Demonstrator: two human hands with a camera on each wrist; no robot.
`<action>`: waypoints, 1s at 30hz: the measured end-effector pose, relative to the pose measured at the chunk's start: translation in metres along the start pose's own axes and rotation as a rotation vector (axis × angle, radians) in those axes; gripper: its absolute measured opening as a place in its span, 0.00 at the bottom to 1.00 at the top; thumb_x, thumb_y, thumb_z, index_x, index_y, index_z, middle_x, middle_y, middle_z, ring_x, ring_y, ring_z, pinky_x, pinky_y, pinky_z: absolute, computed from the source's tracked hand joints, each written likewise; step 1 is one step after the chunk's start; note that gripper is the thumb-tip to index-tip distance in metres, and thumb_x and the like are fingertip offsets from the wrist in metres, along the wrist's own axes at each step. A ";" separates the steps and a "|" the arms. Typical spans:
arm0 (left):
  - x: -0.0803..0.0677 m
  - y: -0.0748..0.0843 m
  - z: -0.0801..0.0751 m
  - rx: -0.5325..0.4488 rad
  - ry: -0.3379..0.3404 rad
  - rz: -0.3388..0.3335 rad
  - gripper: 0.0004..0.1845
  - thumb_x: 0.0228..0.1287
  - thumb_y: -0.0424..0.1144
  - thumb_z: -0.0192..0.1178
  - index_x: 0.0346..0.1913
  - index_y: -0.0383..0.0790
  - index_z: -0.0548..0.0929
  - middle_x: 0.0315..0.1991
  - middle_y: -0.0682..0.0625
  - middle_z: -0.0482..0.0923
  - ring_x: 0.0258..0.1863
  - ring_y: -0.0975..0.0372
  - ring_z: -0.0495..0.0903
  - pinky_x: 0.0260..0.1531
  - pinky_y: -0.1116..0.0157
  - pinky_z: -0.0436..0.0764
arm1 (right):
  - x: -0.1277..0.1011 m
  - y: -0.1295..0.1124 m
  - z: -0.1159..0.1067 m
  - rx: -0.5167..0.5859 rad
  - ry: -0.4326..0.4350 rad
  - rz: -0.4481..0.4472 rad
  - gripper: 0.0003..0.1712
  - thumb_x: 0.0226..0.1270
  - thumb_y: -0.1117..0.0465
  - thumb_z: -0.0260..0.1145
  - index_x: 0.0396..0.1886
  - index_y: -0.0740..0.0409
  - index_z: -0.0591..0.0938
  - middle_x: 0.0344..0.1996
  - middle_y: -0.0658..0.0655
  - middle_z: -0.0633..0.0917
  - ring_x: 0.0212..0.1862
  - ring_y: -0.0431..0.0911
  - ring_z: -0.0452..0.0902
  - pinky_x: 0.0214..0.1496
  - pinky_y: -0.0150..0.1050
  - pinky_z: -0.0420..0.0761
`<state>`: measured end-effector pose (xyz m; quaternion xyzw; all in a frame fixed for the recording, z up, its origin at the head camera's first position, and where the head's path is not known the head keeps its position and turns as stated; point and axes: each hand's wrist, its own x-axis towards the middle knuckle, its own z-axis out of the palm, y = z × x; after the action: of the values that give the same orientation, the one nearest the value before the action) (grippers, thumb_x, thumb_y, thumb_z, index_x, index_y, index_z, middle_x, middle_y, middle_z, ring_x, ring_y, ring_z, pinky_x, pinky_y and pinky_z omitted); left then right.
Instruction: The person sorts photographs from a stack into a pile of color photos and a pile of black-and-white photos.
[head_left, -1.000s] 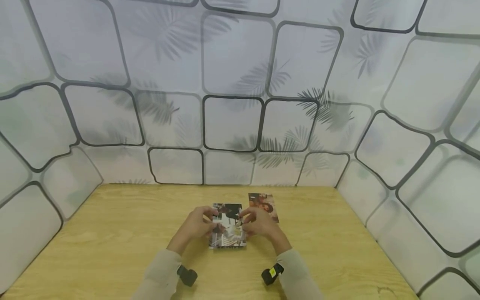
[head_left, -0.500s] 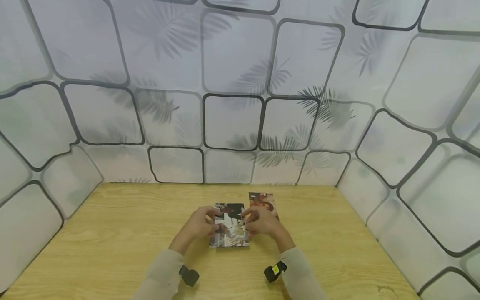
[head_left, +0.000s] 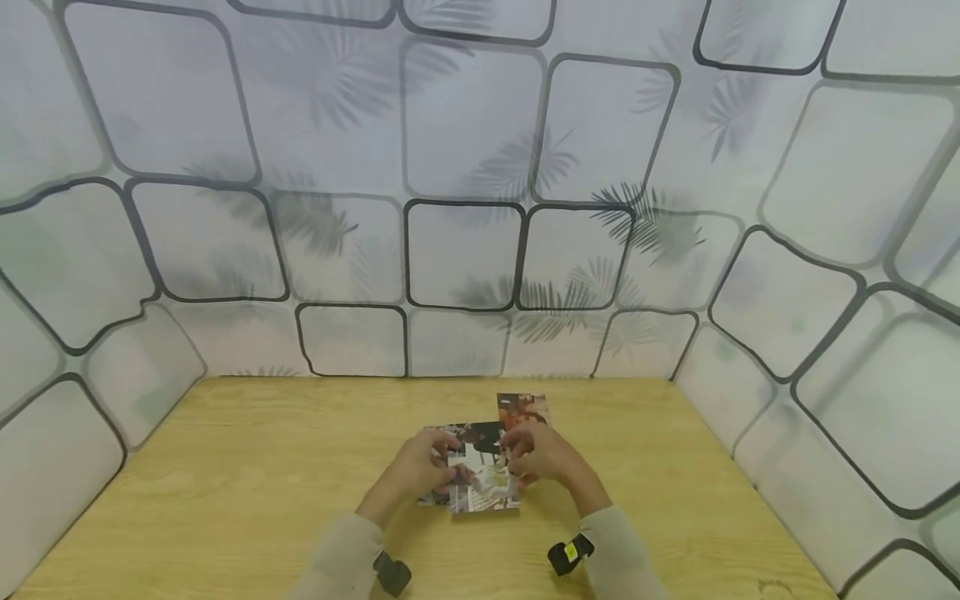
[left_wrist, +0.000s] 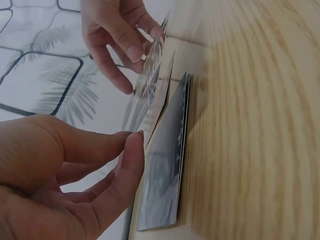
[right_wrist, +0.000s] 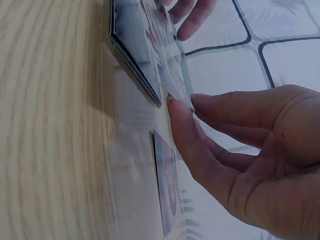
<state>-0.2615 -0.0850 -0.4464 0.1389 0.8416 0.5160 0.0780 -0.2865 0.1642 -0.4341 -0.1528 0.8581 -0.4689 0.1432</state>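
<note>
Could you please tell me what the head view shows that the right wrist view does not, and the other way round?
Only the head view shows the sleeves, the black wrist devices and the held photo spread wide enough to make out its picture.

Only the right wrist view shows the layered side edge of the pile.

Both show the right hand, at least some fingers of the left hand, the held photo, the pile, the other photo, the table and the wall.

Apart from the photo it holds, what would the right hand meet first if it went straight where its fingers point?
Probably the left hand, across the held photo; depth is unclear.
</note>
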 end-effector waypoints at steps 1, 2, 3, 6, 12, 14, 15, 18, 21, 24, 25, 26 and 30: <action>0.000 0.001 0.002 0.000 -0.005 0.002 0.21 0.60 0.19 0.64 0.57 0.28 0.80 0.48 0.36 0.75 0.31 0.60 0.82 0.29 0.64 0.90 | -0.002 0.001 -0.001 -0.004 -0.001 0.003 0.23 0.62 0.76 0.67 0.58 0.71 0.80 0.37 0.64 0.84 0.29 0.46 0.85 0.35 0.42 0.91; 0.000 0.001 0.004 0.000 -0.008 0.002 0.21 0.60 0.19 0.65 0.57 0.28 0.80 0.48 0.36 0.75 0.31 0.60 0.82 0.29 0.64 0.90 | -0.003 0.002 -0.001 -0.012 0.000 0.003 0.23 0.62 0.76 0.67 0.58 0.71 0.80 0.37 0.63 0.84 0.28 0.46 0.85 0.34 0.42 0.91; 0.001 0.002 0.005 0.002 -0.011 0.005 0.21 0.60 0.19 0.65 0.57 0.28 0.80 0.48 0.36 0.76 0.31 0.60 0.82 0.29 0.64 0.90 | -0.005 0.002 -0.003 -0.016 0.003 0.009 0.22 0.62 0.75 0.66 0.58 0.70 0.80 0.36 0.63 0.84 0.28 0.46 0.84 0.34 0.42 0.91; 0.003 0.006 0.009 0.001 -0.032 0.021 0.21 0.61 0.19 0.65 0.58 0.27 0.79 0.47 0.36 0.76 0.30 0.61 0.81 0.29 0.65 0.90 | -0.009 0.002 -0.006 -0.019 0.015 0.026 0.22 0.61 0.75 0.66 0.56 0.69 0.81 0.36 0.62 0.83 0.27 0.46 0.84 0.34 0.42 0.91; 0.008 0.016 0.021 0.030 -0.080 0.058 0.20 0.61 0.19 0.65 0.57 0.25 0.79 0.43 0.36 0.77 0.25 0.61 0.82 0.26 0.67 0.89 | -0.019 0.006 -0.020 -0.016 0.005 0.060 0.20 0.63 0.74 0.66 0.56 0.69 0.79 0.34 0.61 0.82 0.27 0.46 0.83 0.33 0.43 0.91; 0.010 0.019 0.029 0.053 -0.094 0.062 0.19 0.61 0.20 0.65 0.56 0.26 0.80 0.42 0.37 0.78 0.25 0.60 0.83 0.26 0.66 0.89 | -0.024 0.009 -0.025 -0.032 -0.013 0.065 0.19 0.64 0.74 0.66 0.55 0.69 0.79 0.32 0.61 0.82 0.26 0.46 0.83 0.32 0.43 0.91; 0.012 0.021 0.032 0.074 -0.099 0.066 0.19 0.61 0.20 0.65 0.56 0.26 0.80 0.41 0.38 0.78 0.27 0.60 0.83 0.26 0.66 0.89 | -0.026 0.011 -0.028 -0.037 -0.021 0.069 0.18 0.64 0.74 0.66 0.54 0.69 0.78 0.32 0.61 0.82 0.26 0.46 0.83 0.32 0.44 0.90; 0.016 0.027 0.043 0.127 -0.099 0.079 0.18 0.61 0.22 0.67 0.54 0.29 0.81 0.43 0.38 0.80 0.32 0.59 0.83 0.31 0.62 0.88 | -0.032 0.015 -0.037 -0.052 -0.042 0.084 0.17 0.65 0.74 0.66 0.53 0.68 0.77 0.31 0.61 0.82 0.25 0.47 0.84 0.31 0.44 0.90; 0.017 0.032 0.052 0.168 -0.094 0.077 0.18 0.60 0.24 0.69 0.53 0.31 0.83 0.43 0.38 0.81 0.35 0.59 0.81 0.35 0.59 0.85 | -0.037 0.019 -0.043 -0.055 -0.050 0.107 0.17 0.64 0.74 0.67 0.52 0.68 0.77 0.31 0.62 0.81 0.24 0.47 0.84 0.30 0.44 0.90; 0.018 0.035 0.058 0.194 -0.097 0.087 0.17 0.59 0.24 0.70 0.52 0.30 0.83 0.41 0.39 0.82 0.33 0.59 0.80 0.33 0.59 0.84 | -0.039 0.023 -0.047 -0.088 -0.048 0.133 0.16 0.64 0.75 0.68 0.51 0.67 0.78 0.31 0.61 0.82 0.24 0.46 0.84 0.30 0.42 0.90; 0.019 0.035 0.061 0.202 -0.097 0.092 0.17 0.58 0.24 0.70 0.51 0.30 0.84 0.39 0.39 0.83 0.32 0.59 0.80 0.32 0.60 0.83 | -0.040 0.024 -0.048 -0.100 -0.044 0.144 0.16 0.63 0.75 0.68 0.51 0.66 0.78 0.31 0.61 0.83 0.23 0.46 0.84 0.29 0.42 0.89; 0.020 0.035 0.063 0.214 -0.094 0.097 0.17 0.57 0.24 0.70 0.51 0.30 0.84 0.38 0.40 0.83 0.31 0.60 0.79 0.31 0.62 0.83 | -0.040 0.024 -0.048 -0.115 -0.041 0.155 0.16 0.63 0.75 0.68 0.50 0.66 0.78 0.31 0.61 0.83 0.23 0.46 0.84 0.29 0.42 0.89; 0.021 0.034 0.073 0.213 -0.087 0.088 0.17 0.56 0.24 0.71 0.50 0.30 0.84 0.34 0.43 0.82 0.28 0.62 0.77 0.27 0.66 0.79 | -0.041 0.024 -0.049 -0.158 -0.029 0.199 0.16 0.60 0.77 0.67 0.47 0.64 0.79 0.30 0.61 0.84 0.22 0.46 0.84 0.28 0.42 0.88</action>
<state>-0.2568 -0.0024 -0.4493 0.2052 0.8807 0.4201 0.0764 -0.2718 0.2303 -0.4248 -0.0843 0.9011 -0.3812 0.1888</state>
